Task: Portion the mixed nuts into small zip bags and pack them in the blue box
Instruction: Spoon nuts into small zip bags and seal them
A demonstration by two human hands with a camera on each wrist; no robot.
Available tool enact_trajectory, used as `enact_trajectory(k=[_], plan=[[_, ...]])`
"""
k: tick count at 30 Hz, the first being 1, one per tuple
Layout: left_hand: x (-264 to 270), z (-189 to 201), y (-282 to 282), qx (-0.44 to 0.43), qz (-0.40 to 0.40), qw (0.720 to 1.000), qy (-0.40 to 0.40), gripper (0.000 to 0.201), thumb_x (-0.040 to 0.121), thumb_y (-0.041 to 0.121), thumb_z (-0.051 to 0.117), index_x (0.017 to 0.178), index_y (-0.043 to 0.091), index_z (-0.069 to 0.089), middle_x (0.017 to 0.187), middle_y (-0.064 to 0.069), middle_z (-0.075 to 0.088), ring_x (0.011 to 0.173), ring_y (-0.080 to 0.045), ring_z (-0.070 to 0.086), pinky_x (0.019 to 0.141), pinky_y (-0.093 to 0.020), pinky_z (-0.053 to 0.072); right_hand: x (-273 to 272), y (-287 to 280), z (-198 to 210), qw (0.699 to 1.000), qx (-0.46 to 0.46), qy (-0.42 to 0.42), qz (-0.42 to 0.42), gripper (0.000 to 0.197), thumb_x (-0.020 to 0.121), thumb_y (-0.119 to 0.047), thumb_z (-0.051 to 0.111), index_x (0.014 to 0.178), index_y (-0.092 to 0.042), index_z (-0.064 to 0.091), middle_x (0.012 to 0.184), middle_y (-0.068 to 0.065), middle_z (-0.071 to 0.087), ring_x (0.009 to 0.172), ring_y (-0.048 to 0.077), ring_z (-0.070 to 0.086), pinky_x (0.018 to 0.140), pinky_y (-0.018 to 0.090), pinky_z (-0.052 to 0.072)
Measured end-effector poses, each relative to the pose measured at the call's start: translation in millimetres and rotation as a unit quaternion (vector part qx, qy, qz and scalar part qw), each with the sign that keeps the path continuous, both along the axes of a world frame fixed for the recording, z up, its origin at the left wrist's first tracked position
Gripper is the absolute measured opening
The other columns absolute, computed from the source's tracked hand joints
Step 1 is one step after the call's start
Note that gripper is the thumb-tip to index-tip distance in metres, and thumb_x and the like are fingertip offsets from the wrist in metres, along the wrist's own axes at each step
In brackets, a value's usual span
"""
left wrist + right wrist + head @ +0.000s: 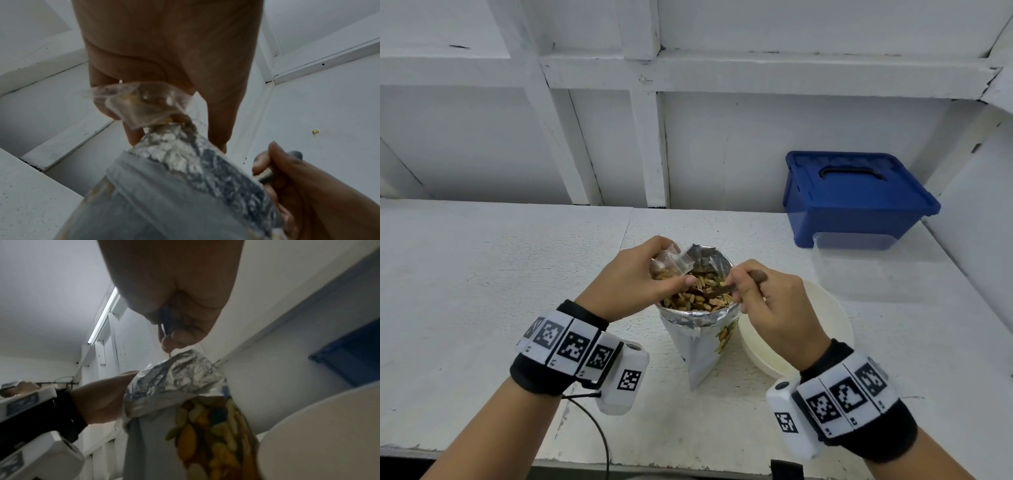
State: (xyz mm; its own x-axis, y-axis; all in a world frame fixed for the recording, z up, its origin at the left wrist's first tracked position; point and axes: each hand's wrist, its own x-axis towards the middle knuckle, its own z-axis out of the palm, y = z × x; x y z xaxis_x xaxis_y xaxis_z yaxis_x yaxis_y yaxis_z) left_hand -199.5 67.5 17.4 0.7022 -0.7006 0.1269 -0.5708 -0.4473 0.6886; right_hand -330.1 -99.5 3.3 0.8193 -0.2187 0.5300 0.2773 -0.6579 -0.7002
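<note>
Two hands work over the open nut pouch (700, 329), and I watch them from the head view. My left hand (635, 279) pinches a small zip bag (669, 262) by its mouth, holding it tipped over the pouch rim; a few nuts already show inside it. My right hand (767, 303) is closed around the handle of a brown spoon (751, 277), whose bowl is down among the mixed nuts (697, 296).

That zip bag is thin, soft film, slick and light, so I judge it will sag as it fills; holding it near the mouth keeps it open, and the seal strip is where to press later. The foil-lined pouch crinkles and stands upright on its own, but I think it could tip if the spoon drags its rim.

Just right of the pouch, touching or nearly so, sits a pale round bowl (825, 308). The blue box (856, 198), lid still on, rests at the table's (500, 274) far right corner against the wall.
</note>
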Motion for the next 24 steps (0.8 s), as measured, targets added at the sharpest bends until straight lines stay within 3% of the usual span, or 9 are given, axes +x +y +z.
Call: enact_trajectory(k=[3, 5, 10, 15, 19, 21, 24], plan=[[0, -1, 1, -0.003, -0.005, 1.0, 0.01, 0.07, 0.054, 0.076, 0.052, 0.108, 0.032, 0.047, 0.095, 0.012, 0.062, 0.085, -0.004, 0.063, 0.073, -0.032, 0.056, 0, 3, 0, 0.991, 0.123, 0.038, -0.039, 0.033, 0.096, -0.036, 0.042, 0.076, -0.016, 0.059, 0.056, 0.0, 0.059, 0.049, 0.006, 0.053, 0.05, 0.018, 0.044], [0, -1, 1, 0.001, -0.008, 1.0, 0.014, 0.072, 0.054, 0.077, 0.051, 0.109, 0.032, 0.046, 0.097, 0.01, 0.062, 0.085, -0.005, 0.062, 0.074, -0.031, 0.056, 1, 2, 0, 0.976, 0.198, 0.062, -0.067, 0.032, 0.095, -0.029, 0.039, 0.076, -0.012, 0.058, 0.056, 0.003, 0.058, 0.046, 0.005, 0.052, 0.049, 0.014, 0.042], [0, 2, 2, 0.007, -0.016, 1.0, 0.015, 0.07, 0.055, 0.077, 0.05, 0.109, 0.032, 0.049, 0.095, 0.015, 0.061, 0.086, -0.003, 0.061, 0.074, -0.033, 0.056, 2, -5, -2, 0.944, 0.294, 0.081, -0.127, 0.037, 0.099, -0.027, 0.036, 0.075, -0.008, 0.057, 0.05, 0.002, 0.058, 0.043, 0.009, 0.051, 0.041, 0.018, 0.041], [5, 10, 9, 0.048, -0.034, 0.998, -0.016, 0.073, 0.055, 0.078, 0.049, 0.11, 0.029, 0.053, 0.1, 0.013, 0.06, 0.09, -0.006, 0.059, 0.076, -0.034, 0.055, 3, -13, 4, 0.93, 0.323, 0.073, -0.162, 0.038, 0.099, -0.028, 0.036, 0.073, -0.012, 0.057, 0.052, 0.001, 0.058, 0.044, 0.009, 0.051, 0.043, 0.019, 0.041], [10, 16, 13, 0.135, -0.049, 0.986, -0.088, 0.087, 0.052, 0.083, 0.039, 0.118, 0.027, 0.052, 0.1, 0.018, 0.051, 0.086, 0.001, 0.049, 0.068, -0.015, 0.041, 3, -23, 9, 0.924, 0.336, 0.052, -0.175, 0.038, 0.1, -0.029, 0.036, 0.072, -0.013, 0.056, 0.05, -0.001, 0.057, 0.043, 0.009, 0.05, 0.042, 0.02, 0.04], [10, 18, 14, 0.174, -0.06, 0.976, -0.114, 0.089, 0.053, 0.084, 0.036, 0.12, 0.028, 0.051, 0.101, 0.018, 0.049, 0.085, 0.001, 0.046, 0.066, -0.012, 0.036, 3, -28, 12, 0.921, 0.342, 0.045, -0.18, 0.038, 0.1, -0.029, 0.036, 0.073, -0.012, 0.056, 0.048, -0.002, 0.056, 0.042, 0.008, 0.048, 0.041, 0.02, 0.039], [6, 21, 13, 0.215, -0.062, 0.967, -0.125, 0.075, 0.067, 0.075, 0.055, 0.123, 0.026, 0.05, 0.109, 0.012, 0.051, 0.092, -0.004, 0.045, 0.072, -0.018, 0.039, 4, -35, 17, 0.918, 0.35, 0.03, -0.185, 0.039, 0.1, -0.029, 0.036, 0.072, -0.012, 0.056, 0.047, -0.002, 0.055, 0.041, 0.008, 0.047, 0.039, 0.019, 0.037]])
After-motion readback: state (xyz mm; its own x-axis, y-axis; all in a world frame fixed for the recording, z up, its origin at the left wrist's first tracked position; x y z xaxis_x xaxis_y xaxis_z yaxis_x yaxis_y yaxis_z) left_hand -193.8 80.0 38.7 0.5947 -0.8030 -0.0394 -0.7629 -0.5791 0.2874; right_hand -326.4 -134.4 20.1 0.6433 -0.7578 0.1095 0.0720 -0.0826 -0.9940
